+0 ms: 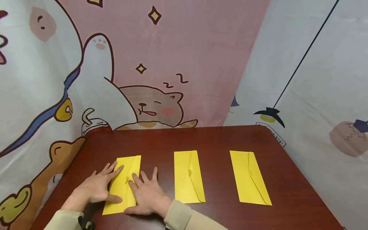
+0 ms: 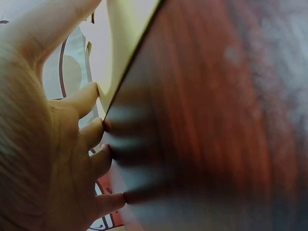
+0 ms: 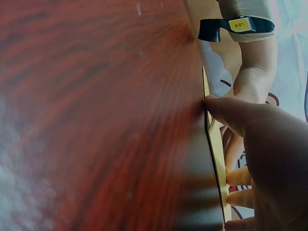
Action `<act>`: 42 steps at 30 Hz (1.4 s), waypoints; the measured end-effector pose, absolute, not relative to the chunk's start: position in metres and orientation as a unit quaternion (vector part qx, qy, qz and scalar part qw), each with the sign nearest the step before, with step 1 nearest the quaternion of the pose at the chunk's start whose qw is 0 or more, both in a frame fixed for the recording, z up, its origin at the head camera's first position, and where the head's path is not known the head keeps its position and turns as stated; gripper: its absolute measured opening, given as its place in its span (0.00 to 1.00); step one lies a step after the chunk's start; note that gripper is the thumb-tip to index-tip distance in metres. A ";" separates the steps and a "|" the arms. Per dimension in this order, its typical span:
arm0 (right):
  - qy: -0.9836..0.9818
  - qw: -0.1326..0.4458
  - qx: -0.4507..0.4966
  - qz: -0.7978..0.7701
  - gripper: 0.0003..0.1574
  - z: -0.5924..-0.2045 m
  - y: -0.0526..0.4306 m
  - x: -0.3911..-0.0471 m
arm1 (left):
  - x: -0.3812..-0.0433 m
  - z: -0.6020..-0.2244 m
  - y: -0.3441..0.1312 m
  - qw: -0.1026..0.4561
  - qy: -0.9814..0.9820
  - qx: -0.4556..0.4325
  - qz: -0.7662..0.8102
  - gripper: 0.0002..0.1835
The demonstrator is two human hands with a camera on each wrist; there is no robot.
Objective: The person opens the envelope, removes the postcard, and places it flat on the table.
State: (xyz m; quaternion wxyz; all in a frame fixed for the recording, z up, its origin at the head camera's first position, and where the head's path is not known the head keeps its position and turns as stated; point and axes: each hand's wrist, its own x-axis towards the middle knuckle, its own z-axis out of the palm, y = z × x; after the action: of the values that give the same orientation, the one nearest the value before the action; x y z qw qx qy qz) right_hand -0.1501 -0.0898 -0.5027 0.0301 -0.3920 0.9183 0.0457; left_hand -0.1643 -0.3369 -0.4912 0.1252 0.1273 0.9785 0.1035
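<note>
"At the left side of the worktop (image 1: 215,139), we have the near-left yellow envelope (image 1: 122,188), lying flap side up, tilted a little, with two hands on it!"

"And what do we make of the grip?"

"Released on both sides, folks. The left hand (image 1: 96,187) spreads over the left edge, thumb and index finger on the paper, and we see no curl round it. The right hand (image 1: 150,195) fans out at the opposite edge, fingertips touching the envelope, nothing clasped."

"Further right we spot the middle envelope (image 1: 184,188) and the right envelope (image 1: 248,179), well apart. How do we rate the handling?"

"Light, we'd say, and thin: stiff enough to lie flat, yet ready to bend or crease if we squeeze. On that smooth worktop we expect it to slide at a nudge."

"So where do we take hold?"

"By the two long edges, we reckon, fingertips flat and pressure gentle. We'd mind the flap (image 1: 133,171), whose edge could catch or lift. What's inside, if anything, we can't tell!"
</note>
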 end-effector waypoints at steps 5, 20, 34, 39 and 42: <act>0.919 0.037 -0.391 0.043 0.63 -0.502 -0.089 -0.150 | -0.164 -0.490 -0.337 0.129 0.978 0.127 0.105 0.72; 0.921 0.021 -0.388 0.025 0.60 -0.498 -0.084 -0.146 | -0.166 -0.490 -0.339 0.133 0.978 0.130 0.099 0.71; 0.922 0.000 -0.385 0.040 0.65 -0.490 -0.072 -0.147 | -0.166 -0.490 -0.339 0.132 0.978 0.129 0.098 0.73; 0.922 -0.009 -0.385 0.038 0.66 -0.489 -0.066 -0.146 | -0.167 -0.491 -0.339 0.135 0.977 0.130 0.098 0.73; 0.921 -0.013 -0.387 0.044 0.67 -0.489 -0.063 -0.146 | -0.167 -0.489 -0.338 0.137 0.977 0.130 0.098 0.73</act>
State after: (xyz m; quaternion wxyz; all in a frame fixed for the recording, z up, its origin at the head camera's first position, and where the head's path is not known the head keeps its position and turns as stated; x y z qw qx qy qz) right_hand -0.1463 -0.0633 -0.4890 -0.0128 -0.3871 0.9209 0.0438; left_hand -0.1668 -0.3383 -0.4893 0.1375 0.1298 0.9771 0.0978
